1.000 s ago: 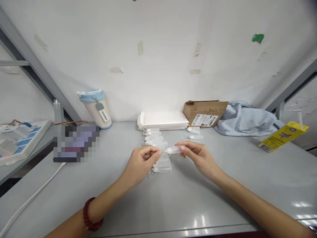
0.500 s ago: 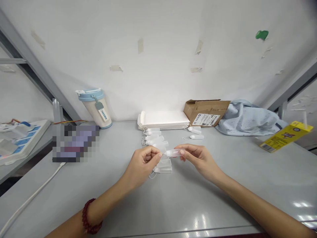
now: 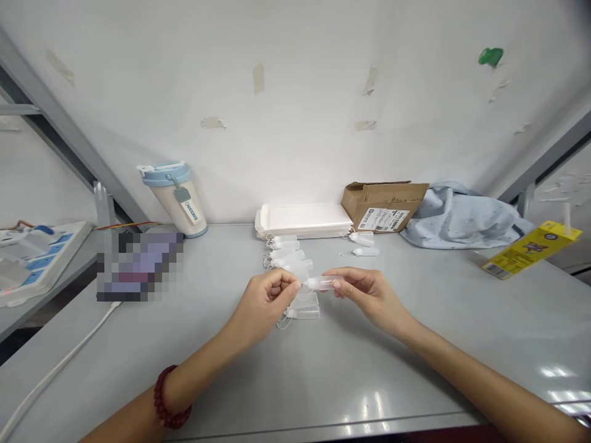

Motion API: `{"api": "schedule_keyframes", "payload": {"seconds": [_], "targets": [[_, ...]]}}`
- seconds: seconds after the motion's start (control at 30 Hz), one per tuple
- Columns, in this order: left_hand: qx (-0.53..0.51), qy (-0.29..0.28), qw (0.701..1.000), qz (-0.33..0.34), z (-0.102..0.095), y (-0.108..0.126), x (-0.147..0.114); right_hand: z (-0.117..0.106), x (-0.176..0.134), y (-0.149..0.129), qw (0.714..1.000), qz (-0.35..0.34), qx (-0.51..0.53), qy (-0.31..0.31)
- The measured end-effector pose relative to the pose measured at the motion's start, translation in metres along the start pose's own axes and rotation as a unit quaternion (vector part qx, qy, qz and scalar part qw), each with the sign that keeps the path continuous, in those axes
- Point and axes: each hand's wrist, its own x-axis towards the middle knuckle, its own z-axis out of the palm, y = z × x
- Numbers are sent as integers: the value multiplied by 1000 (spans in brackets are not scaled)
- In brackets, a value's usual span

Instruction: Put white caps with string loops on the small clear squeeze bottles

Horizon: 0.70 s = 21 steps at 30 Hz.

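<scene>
Between the thumb and fingers of my right hand [image 3: 362,292] is a small translucent squeeze bottle [image 3: 325,282], held level with its white nozzle pointing left. My left hand [image 3: 265,301] is closed in a pinch right at the nozzle tip; whatever thin piece it grips there is too small to make out. Behind and below the hands, several similar bottles [image 3: 305,313] lie in a column with thin string loops at their left ends, some partly hidden by my left hand. Two more bottles [image 3: 366,251] lie farther back to the right.
A stack of white flat packs [image 3: 305,216] and a cardboard box [image 3: 388,206] stand against the wall. A pale blue cloth [image 3: 462,218] and a yellow drink carton [image 3: 530,251] are at right. Leftward are a tumbler [image 3: 178,200], a blurred-out device [image 3: 143,267] and a power strip [image 3: 41,264].
The view has shifted slightly. Both hands keep nearly the same pose around the bottle, whose nozzle stays at the left fingertips.
</scene>
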Motion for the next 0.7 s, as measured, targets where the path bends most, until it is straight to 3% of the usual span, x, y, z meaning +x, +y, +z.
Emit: {"api": "schedule_keyframes", "payload": {"seconds": [0.37,0.7], "targets": [[6,-45,999,-15,-13,10,2,-6,2,-2,999,-5,-9,38],[22,-20,1000,-4,-10,11,2,-7,4,3,1000,-14,-7,15]]}}
